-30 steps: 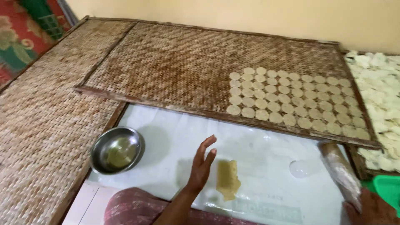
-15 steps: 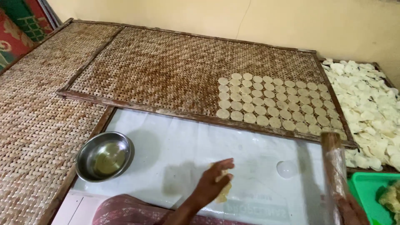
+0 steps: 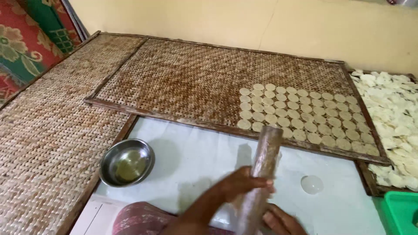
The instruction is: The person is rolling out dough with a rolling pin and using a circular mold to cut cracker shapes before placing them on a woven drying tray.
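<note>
Hands: left (image 3: pixel 244 185), right (image 3: pixel 281 219) grip rolling pin (image 3: pixel 261 174); right apparently underneath.

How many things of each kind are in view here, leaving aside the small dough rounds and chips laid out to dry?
Woven drying trays: 3 (left, middle, right, under pale chips)
Steel bowl: 1
Rolling pin, held by left hand and right hand: 1
White sheet: 1
Loose flat dough round on the sheet: 1
Green container: 1
Total: 8

Plain yellow wall (image 3: pixel 278 26) behind, patterned red-green cloth (image 3: pixel 26 48) (far left corner)
</note>
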